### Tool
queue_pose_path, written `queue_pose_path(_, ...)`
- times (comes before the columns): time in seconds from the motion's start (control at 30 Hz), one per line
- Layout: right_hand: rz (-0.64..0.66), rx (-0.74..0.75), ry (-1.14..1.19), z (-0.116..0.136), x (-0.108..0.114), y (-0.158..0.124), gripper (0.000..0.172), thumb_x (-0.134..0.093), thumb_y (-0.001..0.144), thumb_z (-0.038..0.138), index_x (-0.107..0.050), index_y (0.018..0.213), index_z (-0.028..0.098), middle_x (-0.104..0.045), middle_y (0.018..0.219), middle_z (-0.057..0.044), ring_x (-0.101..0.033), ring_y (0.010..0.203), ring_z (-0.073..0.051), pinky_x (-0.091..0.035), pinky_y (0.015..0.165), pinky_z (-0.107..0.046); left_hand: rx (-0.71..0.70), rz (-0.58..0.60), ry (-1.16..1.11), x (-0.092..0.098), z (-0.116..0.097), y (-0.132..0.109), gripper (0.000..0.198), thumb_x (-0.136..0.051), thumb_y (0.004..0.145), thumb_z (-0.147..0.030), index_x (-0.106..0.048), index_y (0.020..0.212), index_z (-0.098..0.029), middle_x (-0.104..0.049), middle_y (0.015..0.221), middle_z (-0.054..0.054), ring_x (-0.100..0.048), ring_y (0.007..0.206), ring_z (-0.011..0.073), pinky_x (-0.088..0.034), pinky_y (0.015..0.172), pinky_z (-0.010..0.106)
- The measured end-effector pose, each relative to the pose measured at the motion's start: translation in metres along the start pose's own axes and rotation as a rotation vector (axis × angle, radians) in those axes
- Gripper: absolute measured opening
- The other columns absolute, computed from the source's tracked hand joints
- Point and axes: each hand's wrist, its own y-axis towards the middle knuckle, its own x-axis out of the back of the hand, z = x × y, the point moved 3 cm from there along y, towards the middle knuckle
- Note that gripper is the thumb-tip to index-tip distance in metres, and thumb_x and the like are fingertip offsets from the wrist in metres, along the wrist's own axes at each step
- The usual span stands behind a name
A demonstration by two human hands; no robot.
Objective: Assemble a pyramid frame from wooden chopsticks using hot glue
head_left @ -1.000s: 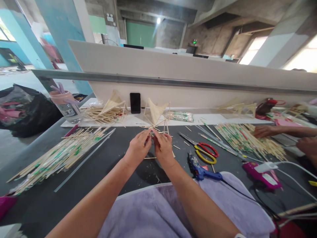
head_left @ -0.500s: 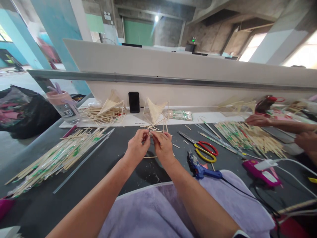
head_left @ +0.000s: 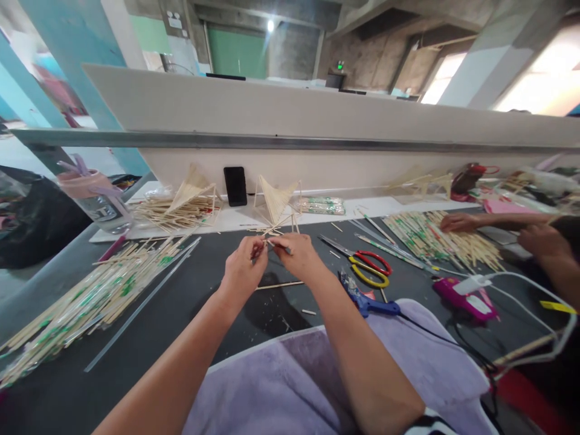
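Note:
My left hand [head_left: 243,266] and my right hand [head_left: 296,257] meet over the dark tabletop, thumbs and fingertips pinched closely together. Thin wooden sticks [head_left: 295,223], seemingly joined in a small frame, rise from between and behind them; the fingers hide the joint. Just beyond stands a model of fanned sticks [head_left: 276,202] with a curved surface. A single stick [head_left: 280,285] and a short cut piece [head_left: 309,312] lie below my hands. To the right are scissors [head_left: 369,272] with red and yellow handles and a blue glue gun [head_left: 367,302].
Bagged sticks [head_left: 104,296] and a clear glue stick [head_left: 140,308] lie left, near a bottle [head_left: 102,202]. A black phone [head_left: 235,186] leans on the partition. A co-worker's hand [head_left: 460,222] touches another stick pile [head_left: 435,241]. White cables cross a pink power strip [head_left: 466,299].
The view has shifted slightly to the right. My hands stay pinched together, the right one turned a little, and a short stick piece now shows on the table below them.

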Motion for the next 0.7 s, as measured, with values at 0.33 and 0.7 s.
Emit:
queue_pose_path(0.33, -0.049, -0.012, 0.043, 0.000, 0.007, -0.023, 0.023, -0.043, 0.086, 0.013, -0.058, 0.101, 0.022, -0.067, 0.093, -0.002, -0.060, 0.084, -0.014, -0.042, 0.070, -0.024, -0.086, 0.044, 0.048, 0.001, -0.011, -0.004, 0.009, -0.053, 0.083, -0.025, -0.059, 0.088, -0.021, -0.068, 0.098, 0.002, -0.064, 0.079, 0.0128, -0.051, 0.076, 0.025)
queue_pose_path(0.7, 0.023, -0.046, -0.034, 0.011, 0.018, -0.030, 0.014, -0.042, 0.091, 0.026, -0.056, 0.089, 0.023, -0.066, 0.085, 0.000, -0.061, 0.079, -0.014, -0.038, 0.064, -0.023, -0.192, 0.011, 0.100, -0.001, -0.018, -0.013, 0.009, -0.054, 0.082, -0.021, -0.060, 0.089, -0.020, -0.067, 0.105, 0.006, -0.064, 0.089, 0.0161, -0.050, 0.079, 0.027)
